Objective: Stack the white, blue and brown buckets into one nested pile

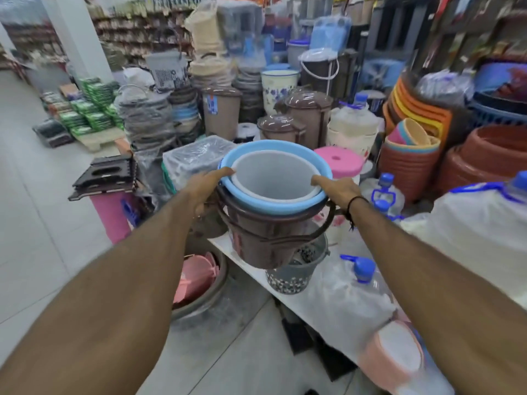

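Observation:
Three buckets sit nested in one pile held in the air at the centre. The white bucket [273, 178] is innermost, the blue bucket [256, 149] surrounds it, and the brown bucket [262, 238] is outermost, its handle hanging down in front. My left hand [206, 185] grips the pile's left rim, thumb over the white and blue rims. My right hand [338, 191] holds the right rim, a black band on its wrist. The pile tilts slightly toward me.
A white shelf [228, 246] runs below the pile, carrying a patterned grey bucket [296, 275] and wrapped water jugs [353, 303]. A pink stool [338, 162] and lidded brown bins [308, 109] stand behind. Folded stools [105, 175] sit left; open tiled floor [34, 218] lies beyond.

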